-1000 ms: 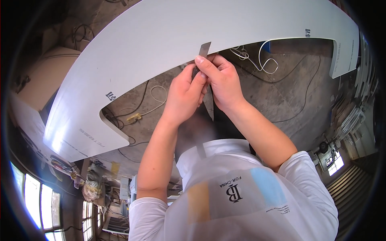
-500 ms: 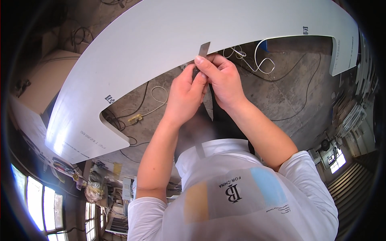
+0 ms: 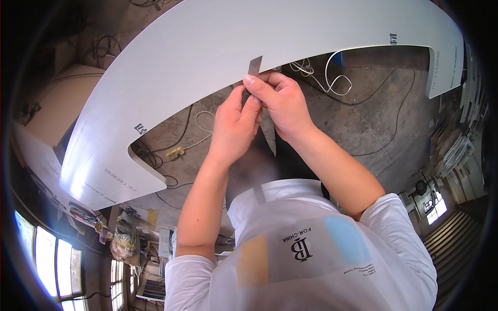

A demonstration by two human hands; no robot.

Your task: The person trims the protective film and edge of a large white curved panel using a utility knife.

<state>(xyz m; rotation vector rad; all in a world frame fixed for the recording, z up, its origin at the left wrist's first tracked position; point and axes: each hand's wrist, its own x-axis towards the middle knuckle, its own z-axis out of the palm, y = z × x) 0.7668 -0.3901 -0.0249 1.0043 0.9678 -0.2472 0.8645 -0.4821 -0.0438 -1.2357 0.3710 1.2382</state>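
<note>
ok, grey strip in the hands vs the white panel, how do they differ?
Size: the grey strip is small and narrow; the white panel spans most of the view's width.
Colour: the strip is darker grey, the panel pale.
Surface: the strip's visible part is plain; the panel carries dark print.
Shared: both look smooth-faced. The strip overlaps the panel in view; contact can't be told.
</note>
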